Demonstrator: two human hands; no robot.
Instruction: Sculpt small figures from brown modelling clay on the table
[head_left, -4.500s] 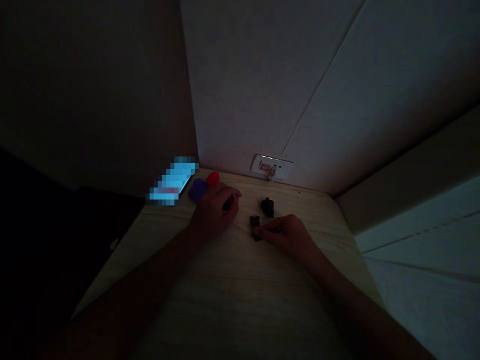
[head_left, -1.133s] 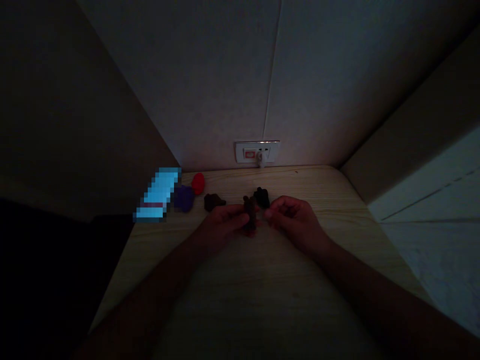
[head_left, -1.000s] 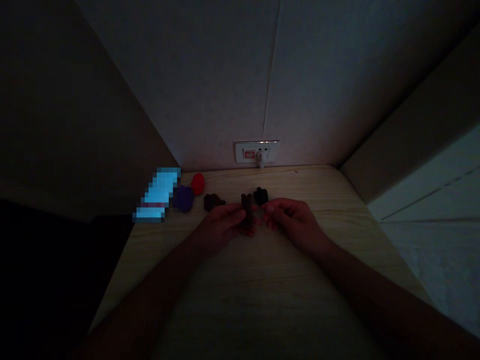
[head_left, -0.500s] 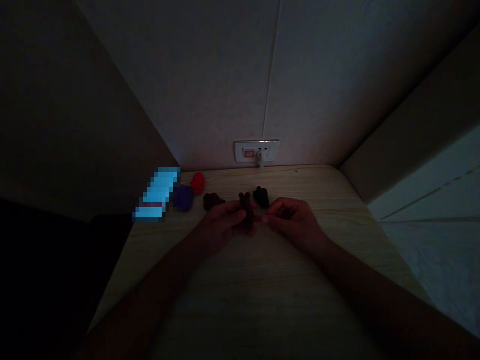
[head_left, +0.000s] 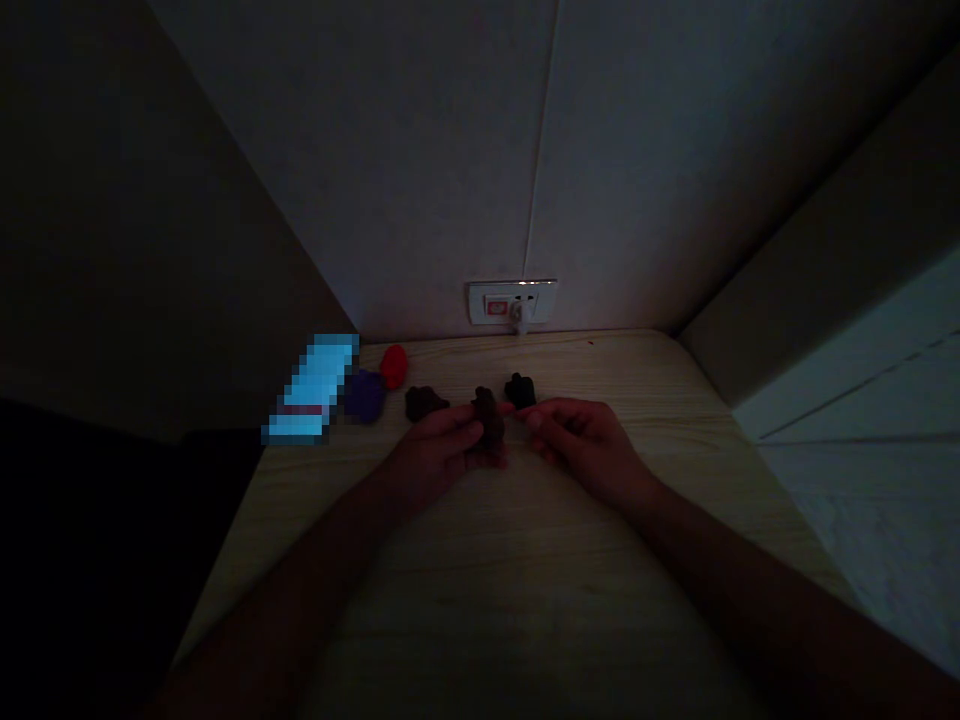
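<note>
Near frame centre, the left hand (head_left: 439,450) grips a dark brown figure (head_left: 490,422); the right hand (head_left: 585,440), just right, has bent fingers, their hold unclear. Beyond, on the tabletop (head_left: 487,590), lie a black lump (head_left: 520,391) and brown lump (head_left: 425,403); farther left, purple lump (head_left: 365,398) and red lump (head_left: 394,367).

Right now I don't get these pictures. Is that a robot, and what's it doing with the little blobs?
No robot here: these are a person's two bare hands. Every picture comes from one camera worn on the person's head, looking forward and down. The room is dim. The left hand holds a small brown piece. The right hand is close beside it; I can't tell whether it holds anything. On the table lie a black lump, a brown lump, a purple lump and a red lump. The bright blue screen is blurred into squares.
</note>
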